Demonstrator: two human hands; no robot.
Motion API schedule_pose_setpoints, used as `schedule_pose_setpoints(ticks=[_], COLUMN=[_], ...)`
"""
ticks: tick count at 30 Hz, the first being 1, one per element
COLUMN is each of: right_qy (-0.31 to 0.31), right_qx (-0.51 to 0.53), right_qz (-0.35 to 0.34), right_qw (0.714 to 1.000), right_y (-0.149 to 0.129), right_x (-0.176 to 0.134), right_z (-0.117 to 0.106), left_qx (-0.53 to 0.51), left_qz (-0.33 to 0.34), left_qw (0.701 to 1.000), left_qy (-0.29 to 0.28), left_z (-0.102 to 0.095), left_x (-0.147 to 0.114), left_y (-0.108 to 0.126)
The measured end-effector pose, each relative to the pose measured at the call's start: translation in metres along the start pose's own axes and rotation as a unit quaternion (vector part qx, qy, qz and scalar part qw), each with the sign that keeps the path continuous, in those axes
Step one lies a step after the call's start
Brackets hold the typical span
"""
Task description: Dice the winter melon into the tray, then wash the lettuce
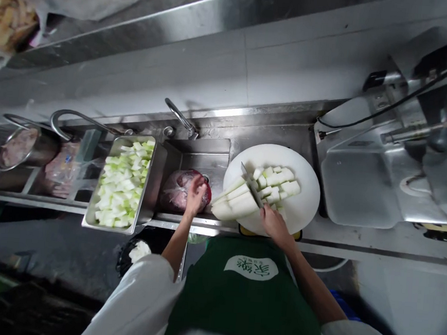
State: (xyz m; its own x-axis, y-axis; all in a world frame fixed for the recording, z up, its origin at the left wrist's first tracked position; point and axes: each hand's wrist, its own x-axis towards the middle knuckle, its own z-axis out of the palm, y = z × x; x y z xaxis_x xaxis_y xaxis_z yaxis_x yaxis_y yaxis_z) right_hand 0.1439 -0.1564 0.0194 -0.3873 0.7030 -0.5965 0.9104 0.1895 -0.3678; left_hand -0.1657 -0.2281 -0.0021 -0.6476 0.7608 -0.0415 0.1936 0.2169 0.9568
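Note:
My right hand [275,224] grips a kitchen knife [253,189], its blade standing across pale green-white gourd-like vegetable strips [236,202]. Those strips lie on a round white cutting board [308,195], their left ends jutting past its edge. To the right of the blade sits a pile of cut chunks [278,182]. My left hand [195,192] is away from the board with its fingers apart, holding nothing I can see. It hovers over the sink, in front of a plastic bag of red meat [176,189]; whether it touches the bag I cannot tell.
A deep steel pan [147,182] full of similar chunks stands left of the sink [204,158]. Faucets [179,115] rise behind. Further left are a pot of meat [41,148] and bagged meat [63,168]. A slicing machine [412,131] stands right, under a steel shelf [188,20].

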Motion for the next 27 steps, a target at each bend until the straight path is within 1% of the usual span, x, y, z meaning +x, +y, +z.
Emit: schedule_pose_setpoints(ticks=[1,2,4,6,8,9,11,14,17,18,19,20,22,23,24,25,27], right_qy=[0.003,0.005,0.008,0.009,0.011,0.011,0.013,0.020,0.024,0.025,0.026,0.027,0.028,0.026,0.025,0.025,0.039], right_qx=[-0.006,-0.012,-0.027,-0.040,-0.051,-0.055,-0.061,-0.058,-0.061,-0.067,-0.076,-0.087,-0.103,-0.106,-0.104,-0.101,-0.096], right_qz=[-0.001,-0.001,-0.001,-0.003,-0.001,0.002,0.005,0.002,0.003,0.003,0.003,0.003,0.003,0.002,0.000,-0.004,-0.010], right_qw=[1.000,1.000,1.000,0.999,0.999,0.998,0.998,0.998,0.998,0.997,0.997,0.996,0.994,0.994,0.994,0.995,0.995], right_y=[-0.001,-0.001,-0.002,-0.003,-0.002,-0.002,-0.001,0.000,-0.002,-0.003,-0.004,-0.006,-0.008,-0.008,-0.007,-0.006,-0.004], right_x=[0.001,0.002,0.004,0.005,0.004,0.003,0.000,-0.005,-0.012,-0.014,-0.016,-0.018,-0.020,-0.020,-0.021,-0.022,-0.027], right_z=[0.001,0.001,0.003,0.004,0.005,0.005,0.005,0.007,0.011,0.013,0.015,0.017,0.019,0.018,0.016,0.013,0.006], left_qx=[0.003,0.013,0.051,0.096,0.133,0.145,0.154,0.151,0.142,0.127,0.106,0.081,0.038,0.027,0.024,0.025,0.031], left_qz=[-0.031,-0.052,-0.061,-0.036,0.009,0.034,0.082,0.112,0.107,0.107,0.109,0.111,0.114,0.116,0.120,0.126,0.144], left_qw=[0.999,0.998,0.993,0.980,0.957,0.946,0.933,0.930,0.931,0.938,0.948,0.961,0.982,0.988,0.990,0.990,0.988], left_qy=[-0.014,-0.033,-0.089,-0.172,-0.258,-0.289,-0.316,-0.315,-0.318,-0.305,-0.280,-0.240,-0.143,-0.103,-0.076,-0.062,-0.056], left_z=[-0.003,0.000,0.017,0.040,0.056,0.060,0.060,0.045,0.028,0.025,0.024,0.026,0.034,0.040,0.045,0.049,0.055], left_x=[-0.012,-0.020,-0.023,-0.013,0.000,0.004,0.003,-0.014,-0.036,-0.043,-0.049,-0.055,-0.066,-0.070,-0.073,-0.074,-0.075], left_y=[-0.014,-0.024,-0.030,-0.023,-0.011,-0.006,-0.001,-0.008,-0.025,-0.031,-0.036,-0.041,-0.047,-0.049,-0.049,-0.049,-0.049])
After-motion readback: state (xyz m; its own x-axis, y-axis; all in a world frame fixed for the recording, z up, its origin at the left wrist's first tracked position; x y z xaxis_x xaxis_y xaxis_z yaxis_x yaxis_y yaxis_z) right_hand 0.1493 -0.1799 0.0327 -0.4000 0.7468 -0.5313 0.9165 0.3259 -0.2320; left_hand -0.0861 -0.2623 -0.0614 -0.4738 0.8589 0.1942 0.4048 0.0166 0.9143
